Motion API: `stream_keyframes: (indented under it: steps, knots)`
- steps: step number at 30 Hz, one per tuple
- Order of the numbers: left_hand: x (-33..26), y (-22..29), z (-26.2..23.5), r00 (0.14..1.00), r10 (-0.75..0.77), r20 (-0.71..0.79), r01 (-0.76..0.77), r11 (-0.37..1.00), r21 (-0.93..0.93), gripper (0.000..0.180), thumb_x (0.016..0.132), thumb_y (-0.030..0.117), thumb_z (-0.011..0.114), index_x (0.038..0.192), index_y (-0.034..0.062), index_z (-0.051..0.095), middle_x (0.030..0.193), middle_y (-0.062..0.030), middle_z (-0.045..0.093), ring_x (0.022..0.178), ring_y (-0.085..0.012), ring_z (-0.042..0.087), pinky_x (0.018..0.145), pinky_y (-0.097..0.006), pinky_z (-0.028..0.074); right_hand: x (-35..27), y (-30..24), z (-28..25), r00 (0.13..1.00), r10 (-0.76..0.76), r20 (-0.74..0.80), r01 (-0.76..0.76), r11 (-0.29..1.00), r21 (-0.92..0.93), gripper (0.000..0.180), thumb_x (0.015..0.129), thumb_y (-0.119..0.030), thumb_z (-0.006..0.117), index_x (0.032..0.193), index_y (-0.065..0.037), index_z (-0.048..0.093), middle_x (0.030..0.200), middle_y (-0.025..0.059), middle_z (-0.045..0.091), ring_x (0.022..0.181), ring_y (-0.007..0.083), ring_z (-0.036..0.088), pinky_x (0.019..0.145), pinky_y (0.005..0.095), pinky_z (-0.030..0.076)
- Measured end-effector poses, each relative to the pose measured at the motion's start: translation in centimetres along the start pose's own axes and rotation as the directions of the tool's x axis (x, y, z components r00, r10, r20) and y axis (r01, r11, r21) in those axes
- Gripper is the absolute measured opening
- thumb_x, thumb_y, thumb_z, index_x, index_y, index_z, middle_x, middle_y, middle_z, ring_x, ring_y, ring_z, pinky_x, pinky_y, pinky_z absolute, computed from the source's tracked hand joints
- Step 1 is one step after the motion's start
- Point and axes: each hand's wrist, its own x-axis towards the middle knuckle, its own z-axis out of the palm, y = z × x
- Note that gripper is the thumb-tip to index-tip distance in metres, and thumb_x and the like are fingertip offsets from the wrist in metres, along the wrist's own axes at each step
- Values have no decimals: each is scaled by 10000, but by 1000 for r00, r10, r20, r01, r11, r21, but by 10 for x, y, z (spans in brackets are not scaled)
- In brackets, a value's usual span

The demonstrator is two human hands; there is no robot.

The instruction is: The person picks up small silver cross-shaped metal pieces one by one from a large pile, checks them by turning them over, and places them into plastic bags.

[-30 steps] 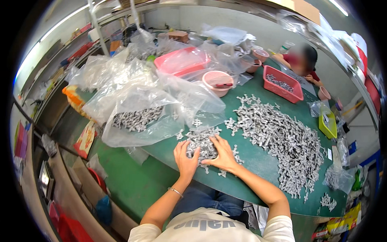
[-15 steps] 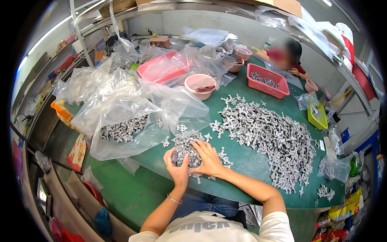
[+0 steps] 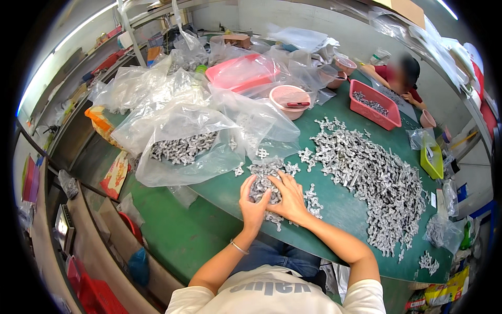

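Silver-grey metal parts, small and many-armed, lie in a low heap [image 3: 265, 180] at the near edge of a green counter [image 3: 334, 238]. The left hand [image 3: 254, 203] curves wide around the heap's left side; the right hand [image 3: 289, 200] spreads over its right, thumbs close together at the near side. Whether either pinches a single part is hidden. A clear plastic bag [image 3: 164, 179] of similar parts sits to the left, a far larger pile [image 3: 376, 188] to the right. The parts look stiff and sturdy, probably light singly, weighty together, apt to snag; cupping low from both sides should suit.
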Motion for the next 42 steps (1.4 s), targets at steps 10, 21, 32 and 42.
stream_keyframes:
  steps: [10, 21, 32, 42]
  knots:
    - [-1, 0, 2, 998, 50, 41, -52, 997, 64, 448, 707, 5, 660, 1124, -46, 504, 1203, -137, 457, 1120, -214, 446, 948, -314, 355, -1, -2, 5, 997, -24, -73, 22, 999, -26, 687, 551, -221, 736, 1184, -122, 488, 1236, 137, 434, 1147, 337, 381, 911, 435, 305]
    - [0, -3, 5, 990, 92, 111, -81, 992, -96, 445, 732, -66, 595, 1159, -43, 474, 1163, -124, 499, 1086, -199, 472, 939, -299, 363, 2, -7, -2, 994, -33, -108, 45, 993, 107, 631, 587, -162, 694, 1178, -86, 488, 1178, 139, 497, 1122, 321, 425, 928, 405, 318]
    - [3, -10, 0, 993, 5, 119, 22, 975, -220, 432, 768, -55, 558, 1185, -47, 446, 1187, -120, 465, 1115, -188, 437, 953, -289, 337, -1, -2, 8, 957, -145, -249, 157, 987, 27, 566, 541, -198, 720, 1048, -24, 539, 1036, 112, 560, 982, 279, 476, 839, 389, 335]
    - [2, -8, -9, 990, 73, 121, -68, 997, -48, 380, 781, 11, 577, 1146, -36, 485, 1200, -121, 447, 1133, -194, 420, 972, -302, 309, -3, 2, 5, 960, -52, -274, 97, 983, 153, 589, 521, -197, 750, 1033, -12, 528, 1017, 128, 556, 954, 295, 489, 831, 379, 359]
